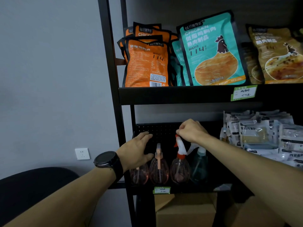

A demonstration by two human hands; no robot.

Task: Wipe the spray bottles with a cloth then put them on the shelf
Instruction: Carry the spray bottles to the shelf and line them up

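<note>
Four spray bottles stand in a row on the lower shelf [180, 188] of a black metal rack. From left to right they are a clear pink bottle [139, 175], a second pink bottle [159, 171] with a peach sprayer, a red-collared bottle [180, 169] with a white and red spray head, and a teal bottle [199, 167] at the right end.

Over the leftmost bottle lies the left hand [137, 149], palm down with its fingers spread and loosely open, covering that bottle's top; whether it grips the sprayer underneath cannot be told. A dark watch [106, 159] sits on that wrist.

Above the red-collared bottle, the right hand [191, 130] is curled into a closed pinch, its fingers pressed on the tip of the spray head.

To the right on the same shelf lies a heap of pale snack packets [262, 136]. On the shelf above stand orange pouches [146, 63], a teal pouch [211, 51] and a brown pouch [277, 54]. A cardboard box [185, 210] sits below, and a wall socket [82, 154] is at the left.
</note>
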